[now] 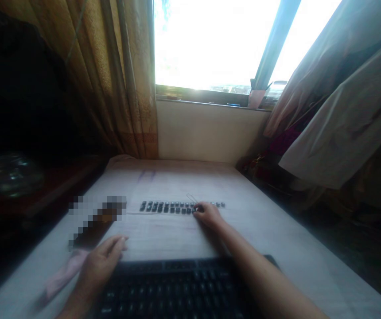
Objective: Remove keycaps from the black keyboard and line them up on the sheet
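Note:
Two rows of small dark keycaps (166, 207) lie across the white cloth ahead of me. At the right end of the nearer row, the thumb and fingers of my right hand (207, 213) are pinched on a keycap (195, 210). Just beyond those fingertips shows a thin wire loop (191, 197); whether the hand touches it I cannot tell. My left hand (107, 251) rests on its side by the upper left corner of a black keyboard (173, 288), fingers loosely extended and nothing visible in them. My right forearm passes over the keyboard's right part.
A pink cloth (64, 272) lies left of my left hand, near a blurred-out brown item (102, 221). The white-covered table (190, 177) reaches a wall below a bright window. Curtains (127, 88) hang at left, garments (336, 128) at right. A pink cup (256, 98) stands on the sill.

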A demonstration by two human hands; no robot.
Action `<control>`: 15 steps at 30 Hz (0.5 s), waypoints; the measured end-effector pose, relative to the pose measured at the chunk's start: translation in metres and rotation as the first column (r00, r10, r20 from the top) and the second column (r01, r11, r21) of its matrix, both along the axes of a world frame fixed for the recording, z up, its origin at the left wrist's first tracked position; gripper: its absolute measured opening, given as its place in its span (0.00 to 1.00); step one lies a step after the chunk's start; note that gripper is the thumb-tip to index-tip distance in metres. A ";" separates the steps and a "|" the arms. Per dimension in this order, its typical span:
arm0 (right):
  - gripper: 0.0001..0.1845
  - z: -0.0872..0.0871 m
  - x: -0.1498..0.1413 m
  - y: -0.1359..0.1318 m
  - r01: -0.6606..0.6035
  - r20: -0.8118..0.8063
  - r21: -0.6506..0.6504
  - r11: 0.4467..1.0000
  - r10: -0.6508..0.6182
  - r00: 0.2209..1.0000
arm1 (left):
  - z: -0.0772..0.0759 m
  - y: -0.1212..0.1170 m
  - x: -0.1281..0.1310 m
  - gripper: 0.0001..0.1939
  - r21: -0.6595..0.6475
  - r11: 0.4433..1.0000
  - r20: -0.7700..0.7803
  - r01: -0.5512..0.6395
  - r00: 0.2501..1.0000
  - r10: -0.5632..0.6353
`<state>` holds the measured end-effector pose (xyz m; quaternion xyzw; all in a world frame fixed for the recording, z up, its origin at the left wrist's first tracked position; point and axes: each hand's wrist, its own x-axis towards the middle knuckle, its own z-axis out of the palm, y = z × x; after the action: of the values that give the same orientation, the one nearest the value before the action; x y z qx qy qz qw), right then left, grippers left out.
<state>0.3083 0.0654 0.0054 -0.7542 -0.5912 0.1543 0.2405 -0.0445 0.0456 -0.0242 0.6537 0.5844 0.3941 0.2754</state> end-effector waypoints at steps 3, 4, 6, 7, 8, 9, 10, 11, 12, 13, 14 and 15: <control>0.14 0.002 -0.001 -0.002 -0.004 -0.006 0.005 1.000 0.004 1.000 | -0.001 0.000 0.001 0.27 0.016 1.000 0.005 -0.011 1.000 0.011; 0.14 0.003 -0.001 -0.002 -0.004 -0.007 0.007 1.000 0.004 1.000 | -0.001 0.000 0.001 0.27 0.015 1.000 0.005 -0.012 1.000 0.012; 0.15 0.003 -0.001 -0.003 -0.004 -0.010 0.014 1.000 0.004 1.000 | -0.002 0.001 0.000 0.27 0.007 1.000 0.001 -0.009 1.000 0.009; 0.15 0.003 -0.001 -0.003 -0.004 -0.013 0.019 1.000 0.004 1.000 | -0.002 0.002 0.000 0.27 0.000 1.000 0.001 -0.004 1.000 0.004; 0.15 0.003 -0.001 -0.004 -0.003 -0.016 0.024 1.000 0.004 1.000 | -0.002 0.002 -0.001 0.27 -0.009 1.000 0.004 0.000 1.000 0.000; 0.15 0.004 -0.001 -0.004 -0.003 -0.022 0.029 1.000 0.004 1.000 | -0.001 0.002 -0.001 0.27 -0.019 1.000 0.010 0.003 1.000 -0.003; 0.15 0.004 -0.001 -0.005 -0.002 -0.029 0.035 0.999 0.003 1.000 | 0.000 0.002 -0.001 0.27 -0.027 1.000 0.015 0.009 1.000 -0.009; 0.15 0.005 -0.001 -0.005 -0.001 -0.038 0.042 0.999 0.002 0.999 | 0.001 0.002 -0.001 0.27 -0.032 0.999 0.019 0.014 1.000 -0.013; 0.14 0.006 -0.001 -0.006 0.001 -0.050 0.052 0.999 0.001 0.999 | 0.003 0.001 0.000 0.27 -0.033 0.999 0.018 0.016 1.000 -0.015; 0.14 0.008 0.000 -0.007 0.005 -0.065 0.064 0.998 0.000 0.998 | 0.005 0.000 0.000 0.27 -0.030 0.999 0.014 0.018 1.000 -0.018; 0.13 0.010 0.002 -0.007 0.009 -0.082 0.078 0.997 -0.003 0.997 | 0.007 -0.001 0.001 0.27 -0.023 1.000 0.008 0.017 1.000 -0.017; 0.11 0.013 0.003 -0.009 0.015 -0.102 0.095 0.995 -0.005 0.995 | 0.010 -0.002 0.002 0.27 -0.017 1.000 0.002 0.018 1.000 -0.018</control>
<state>0.3116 0.0568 0.0183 -0.7359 -0.5810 0.1628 0.3071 -0.0422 0.0439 -0.0146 0.6562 0.5817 0.3872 0.2849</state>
